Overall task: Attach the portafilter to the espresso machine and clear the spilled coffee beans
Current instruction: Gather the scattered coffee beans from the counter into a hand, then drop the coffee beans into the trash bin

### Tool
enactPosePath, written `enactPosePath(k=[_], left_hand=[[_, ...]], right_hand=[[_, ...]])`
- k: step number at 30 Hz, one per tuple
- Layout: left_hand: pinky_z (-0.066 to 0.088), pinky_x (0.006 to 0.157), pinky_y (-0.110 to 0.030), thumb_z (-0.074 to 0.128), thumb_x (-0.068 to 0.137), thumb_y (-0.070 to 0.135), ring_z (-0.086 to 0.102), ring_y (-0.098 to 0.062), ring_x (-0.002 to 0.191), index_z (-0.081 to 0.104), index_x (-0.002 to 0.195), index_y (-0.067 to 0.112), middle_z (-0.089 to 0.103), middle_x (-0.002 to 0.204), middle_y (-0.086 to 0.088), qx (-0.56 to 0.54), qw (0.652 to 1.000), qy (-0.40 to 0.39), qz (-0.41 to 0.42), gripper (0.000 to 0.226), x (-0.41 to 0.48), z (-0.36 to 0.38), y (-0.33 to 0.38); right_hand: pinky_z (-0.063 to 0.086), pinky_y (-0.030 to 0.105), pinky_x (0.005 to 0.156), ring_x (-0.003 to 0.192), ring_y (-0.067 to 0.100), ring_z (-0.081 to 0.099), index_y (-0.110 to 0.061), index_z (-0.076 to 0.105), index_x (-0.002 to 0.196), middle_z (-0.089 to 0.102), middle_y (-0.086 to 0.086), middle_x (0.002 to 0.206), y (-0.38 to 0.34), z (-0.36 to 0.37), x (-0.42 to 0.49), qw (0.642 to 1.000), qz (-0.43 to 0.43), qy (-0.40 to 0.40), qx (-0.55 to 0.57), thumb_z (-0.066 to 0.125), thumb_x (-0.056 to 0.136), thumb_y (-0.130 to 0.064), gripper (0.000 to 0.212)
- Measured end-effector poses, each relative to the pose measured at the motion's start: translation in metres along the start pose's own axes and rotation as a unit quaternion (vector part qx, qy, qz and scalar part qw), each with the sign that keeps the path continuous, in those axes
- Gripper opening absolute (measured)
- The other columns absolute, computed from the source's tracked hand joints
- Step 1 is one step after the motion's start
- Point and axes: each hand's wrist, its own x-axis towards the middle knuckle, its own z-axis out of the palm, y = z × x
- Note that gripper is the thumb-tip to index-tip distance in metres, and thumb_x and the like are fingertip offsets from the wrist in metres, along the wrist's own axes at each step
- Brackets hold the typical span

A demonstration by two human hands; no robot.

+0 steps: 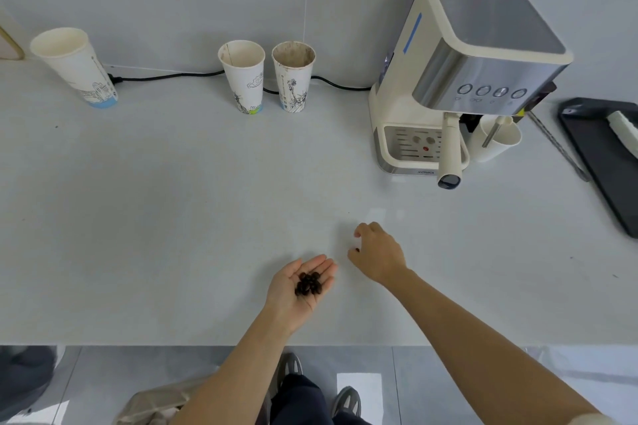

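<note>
My left hand [297,290] lies palm up over the grey counter, cupping a small pile of dark coffee beans [308,283]. To its right, my right hand [378,254] hovers palm down with curled fingers, pinching one dark bean [357,249] between thumb and fingers. The cream and steel espresso machine [476,62] stands at the back right. The portafilter [450,152] sits in the machine's group head, its cream handle pointing toward me over the drip tray.
Three paper cups [74,65] [243,74] [294,74] stand along the back wall, with a black power cable [172,75] running behind them. A cream cup [497,141] is beside the machine. A black tray [604,155] lies at the right edge. The counter's front edge [207,344] is near me.
</note>
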Motion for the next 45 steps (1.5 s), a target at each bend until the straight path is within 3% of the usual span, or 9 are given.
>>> enactPosePath(k=[11, 15, 21, 24, 26, 30, 36, 40, 45], left_hand=[[0.040, 0.095, -0.041, 0.026, 0.098, 0.022, 0.047, -0.035, 0.121, 0.059, 0.094, -0.009, 0.054, 0.122, -0.027, -0.027, 0.999, 0.014, 0.021, 0.046, -0.009, -0.004, 0.004], [0.039, 0.096, -0.042, 0.026, 0.098, 0.022, 0.046, -0.035, 0.123, 0.058, 0.095, -0.011, 0.054, 0.123, -0.025, -0.033, 0.999, 0.021, 0.029, 0.046, -0.012, -0.004, 0.003], [0.051, 0.080, -0.037, 0.026, 0.098, 0.021, 0.066, -0.030, 0.088, 0.060, 0.098, -0.010, 0.071, 0.088, -0.024, -0.034, 0.998, 0.012, 0.051, 0.046, -0.018, 0.008, 0.001], [0.058, 0.054, -0.027, 0.028, 0.097, 0.018, 0.070, -0.022, 0.058, 0.071, 0.064, -0.006, 0.072, 0.061, -0.015, -0.043, 0.996, 0.003, 0.075, 0.060, -0.020, 0.016, -0.001], [0.056, 0.049, -0.023, 0.030, 0.096, 0.017, 0.066, -0.019, 0.049, 0.070, 0.051, -0.003, 0.068, 0.053, -0.011, -0.046, 0.995, -0.004, 0.084, 0.064, -0.022, 0.021, -0.002], [0.057, 0.050, -0.025, 0.031, 0.096, 0.018, 0.066, -0.021, 0.053, 0.067, 0.066, -0.004, 0.068, 0.056, -0.013, -0.047, 0.995, -0.008, 0.092, 0.052, -0.024, 0.026, -0.002], [0.049, 0.076, -0.032, 0.026, 0.097, 0.023, 0.062, -0.027, 0.080, 0.073, 0.069, -0.006, 0.072, 0.069, -0.019, -0.056, 0.991, -0.037, 0.116, 0.062, -0.029, 0.036, -0.002], [0.049, 0.075, -0.034, 0.027, 0.097, 0.024, 0.066, -0.026, 0.083, 0.071, 0.080, -0.003, 0.074, 0.076, -0.016, -0.084, 0.986, -0.038, 0.137, 0.055, -0.033, 0.042, -0.002], [0.047, 0.082, -0.033, 0.027, 0.097, 0.027, 0.061, -0.023, 0.099, 0.066, 0.099, 0.002, 0.075, 0.087, -0.011, -0.101, 0.982, -0.038, 0.158, 0.046, -0.043, 0.044, -0.001]], right_hand=[[0.046, 0.035, 0.076, 0.098, 0.033, 0.056, 0.001, 0.058, 0.102, 0.056, 0.018, 0.111, -0.007, 0.006, -0.005, 0.994, -0.056, -0.057, -0.075, 0.044, 0.087, 0.000, 0.020], [0.046, 0.031, 0.075, 0.097, 0.030, 0.058, -0.001, 0.061, 0.102, 0.061, 0.014, 0.108, -0.009, 0.005, -0.011, 0.997, -0.053, -0.049, -0.011, 0.049, 0.083, -0.002, 0.022], [0.048, 0.032, 0.079, 0.091, 0.027, 0.060, 0.000, 0.065, 0.096, 0.066, 0.016, 0.098, -0.041, -0.007, -0.029, 0.983, -0.153, -0.037, 0.093, 0.059, 0.082, -0.008, 0.017], [0.050, 0.035, 0.078, 0.090, 0.027, 0.060, 0.000, 0.066, 0.099, 0.065, 0.016, 0.099, -0.051, -0.010, -0.037, 0.977, -0.174, -0.054, 0.112, 0.055, 0.082, -0.004, 0.020], [0.051, 0.037, 0.081, 0.091, 0.027, 0.060, -0.001, 0.066, 0.101, 0.065, 0.016, 0.100, -0.053, -0.012, -0.039, 0.975, -0.178, -0.062, 0.115, 0.054, 0.083, -0.004, 0.022], [0.051, 0.038, 0.082, 0.091, 0.027, 0.060, -0.006, 0.068, 0.103, 0.064, 0.016, 0.100, -0.050, -0.017, -0.043, 0.973, -0.189, -0.049, 0.124, 0.050, 0.085, -0.006, 0.025], [0.039, 0.008, 0.078, 0.090, 0.009, 0.052, -0.012, 0.069, 0.100, 0.065, 0.003, 0.100, -0.044, -0.019, -0.050, 0.956, -0.192, 0.010, 0.220, 0.047, 0.087, -0.002, 0.028], [0.039, -0.003, 0.073, 0.082, -0.014, 0.053, -0.011, 0.069, 0.092, 0.058, -0.025, 0.081, -0.047, -0.016, -0.057, 0.916, -0.158, 0.067, 0.363, 0.044, 0.090, 0.003, 0.029], [0.044, -0.003, 0.073, 0.094, -0.005, 0.056, -0.015, 0.063, 0.108, 0.062, -0.011, 0.101, -0.067, -0.001, -0.062, 0.828, -0.053, 0.083, 0.552, 0.040, 0.097, -0.005, 0.028]])
